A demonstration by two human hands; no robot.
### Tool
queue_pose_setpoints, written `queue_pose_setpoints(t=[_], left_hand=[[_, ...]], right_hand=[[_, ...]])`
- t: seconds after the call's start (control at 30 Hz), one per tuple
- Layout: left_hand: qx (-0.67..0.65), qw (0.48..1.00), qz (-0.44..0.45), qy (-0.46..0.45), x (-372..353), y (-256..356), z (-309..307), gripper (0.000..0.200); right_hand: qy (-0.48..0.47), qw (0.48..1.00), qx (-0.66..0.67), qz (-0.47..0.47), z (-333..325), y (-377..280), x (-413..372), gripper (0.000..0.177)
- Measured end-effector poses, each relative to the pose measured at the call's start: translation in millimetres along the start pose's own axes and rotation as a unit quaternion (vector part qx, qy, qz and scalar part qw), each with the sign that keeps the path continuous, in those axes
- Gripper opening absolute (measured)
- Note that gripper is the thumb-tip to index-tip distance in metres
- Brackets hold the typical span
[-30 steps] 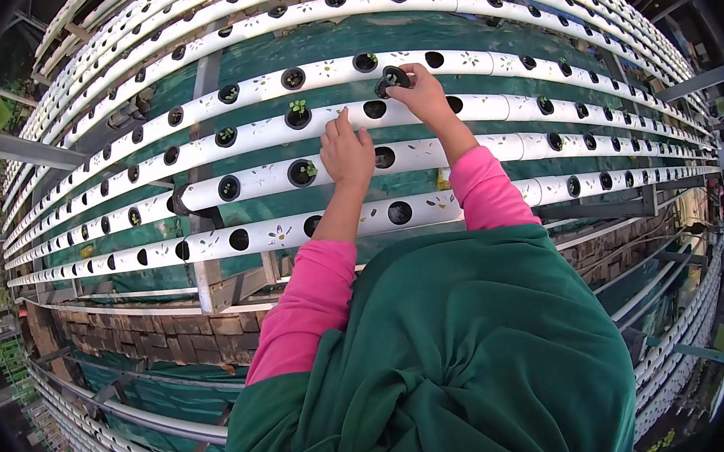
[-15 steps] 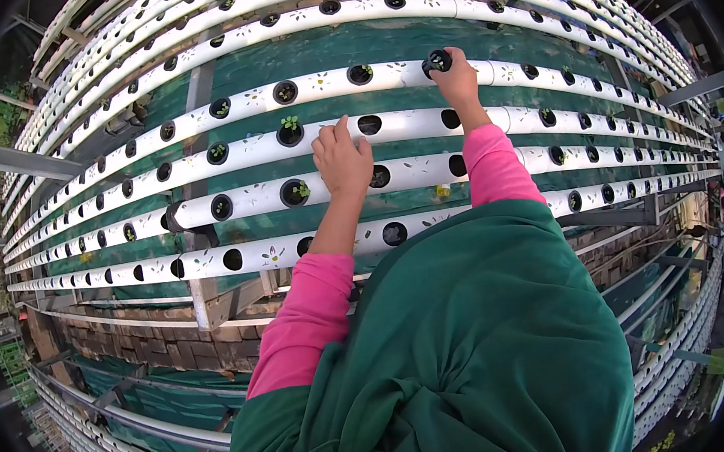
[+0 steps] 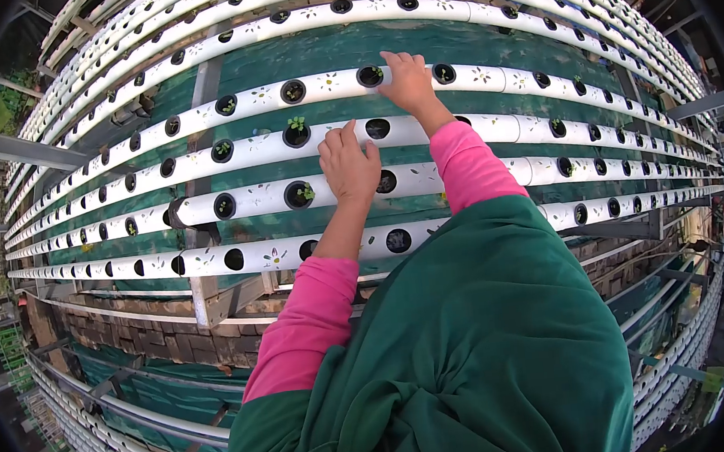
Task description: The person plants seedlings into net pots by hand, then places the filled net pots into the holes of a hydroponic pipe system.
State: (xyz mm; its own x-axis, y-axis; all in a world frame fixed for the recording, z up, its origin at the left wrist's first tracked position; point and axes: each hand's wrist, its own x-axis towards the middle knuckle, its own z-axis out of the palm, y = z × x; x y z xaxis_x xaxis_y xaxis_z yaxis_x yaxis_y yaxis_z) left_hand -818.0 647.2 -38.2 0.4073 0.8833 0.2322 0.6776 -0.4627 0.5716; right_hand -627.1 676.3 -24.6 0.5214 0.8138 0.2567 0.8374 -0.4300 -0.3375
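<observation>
Head view: right hand lies palm down on a white pipe at about 12 o'clock in the frame. Its fingers are loosely spread and nothing shows in its grip. It sits between two holes. The hole at its 9 o'clock has a bit of green in it. The hole at its 3 o'clock holds a black net cup with a small seedling, just beside the hand but apart from it.

Left hand is lower, near frame centre, with fingers half curled and holding nothing. Its fingertips touch the next pipe down, just beside an empty hole at their 3 o'clock. A seedling sits at the hand's 10 o'clock.

Versus half a second ago: the right hand was pinching the net cup over that right-side hole. Now the cup sits in the hole, and the hand has let go and slid toward 9 o'clock. Left hand is on the same pipe, barely shifted. Pink sleeves and a green garment fill 6 o'clock.
</observation>
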Motion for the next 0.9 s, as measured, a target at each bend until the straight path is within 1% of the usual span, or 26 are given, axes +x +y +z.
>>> queue_pose_setpoints(t=[0.03, 0.07, 0.13, 0.17, 0.23, 0.27, 0.33, 0.37, 0.4, 0.47, 0.53, 0.57, 0.63, 0.73, 0.77, 0.8, 0.87, 0.9], left_hand=[[0.001, 1.000, 0.001, 0.002, 0, 0, 0, 0.047], [-0.002, 1.000, 0.002, 0.006, 0, 1, 1, 0.046], [-0.003, 1.000, 0.004, 0.009, 1, -1, 0, 0.046], [-0.006, 1.000, 0.001, 0.009, 1, -1, 0, 0.046], [-0.011, 1.000, -0.001, 0.005, 1, 0, 1, 0.046], [-0.009, 1.000, 0.000, 0.005, 1, -1, 1, 0.045], [-0.009, 1.000, 0.002, 0.003, 0, -1, 1, 0.045], [-0.007, 1.000, -0.001, 0.004, 1, 0, 1, 0.045], [-0.006, 1.000, -0.003, 0.003, 0, 0, 1, 0.044], [-0.003, 1.000, 0.002, 0.007, 0, -1, 3, 0.044], [0.000, 1.000, 0.006, 0.013, 0, -1, 4, 0.043], [0.004, 1.000, 0.003, 0.013, 0, -1, 4, 0.043], [0.012, 1.000, -0.001, 0.012, 0, 1, 3, 0.043], [0.018, 1.000, 0.002, 0.021, 0, 0, 4, 0.043], [0.019, 1.000, 0.001, 0.022, 0, 0, 5, 0.043], [0.018, 1.000, 0.001, 0.020, 0, 0, 5, 0.043], [0.018, 1.000, -0.004, 0.020, -1, 0, 5, 0.043], [0.020, 1.000, -0.003, 0.021, -1, 0, 5, 0.043]], right_hand=[[-0.022, 1.000, -0.001, -0.011, 6, -9, 2, 0.066], [-0.022, 1.000, 0.001, -0.012, 10, -15, 5, 0.066], [-0.069, 0.996, -0.051, 0.024, 12, -25, 7, 0.063], [-0.070, 0.996, -0.051, 0.024, 10, -27, 8, 0.063], [-0.046, 0.995, 0.045, 0.072, 2, -28, 13, 0.059], [-0.045, 0.995, 0.043, 0.073, -5, -23, 14, 0.059], [-0.066, 0.964, 0.240, 0.090, -28, -7, 11, 0.058], [-0.041, 0.966, 0.245, 0.067, -40, 1, 5, 0.057], [-0.039, 0.967, 0.243, 0.069, -51, 13, -3, 0.057], [-0.050, 0.954, 0.287, 0.078, -73, 40, -22, 0.056], [-0.075, 0.952, 0.275, 0.115, -101, 57, -47, 0.055], [-0.074, 0.952, 0.274, 0.115, -104, 71, -58, 0.055], [-0.068, 0.943, 0.291, 0.146, -97, 96, -81, 0.056], [-0.076, 0.934, 0.304, 0.171, -87, 109, -102, 0.057], [-0.055, 0.936, 0.311, 0.156, -81, 110, -106, 0.057], [-0.057, 0.936, 0.312, 0.155, -82, 104, -109, 0.057], [-0.027, 0.963, 0.239, 0.121, -85, 92, -112, 0.055], [-0.029, 0.963, 0.241, 0.117, -81, 92, -113, 0.055]])
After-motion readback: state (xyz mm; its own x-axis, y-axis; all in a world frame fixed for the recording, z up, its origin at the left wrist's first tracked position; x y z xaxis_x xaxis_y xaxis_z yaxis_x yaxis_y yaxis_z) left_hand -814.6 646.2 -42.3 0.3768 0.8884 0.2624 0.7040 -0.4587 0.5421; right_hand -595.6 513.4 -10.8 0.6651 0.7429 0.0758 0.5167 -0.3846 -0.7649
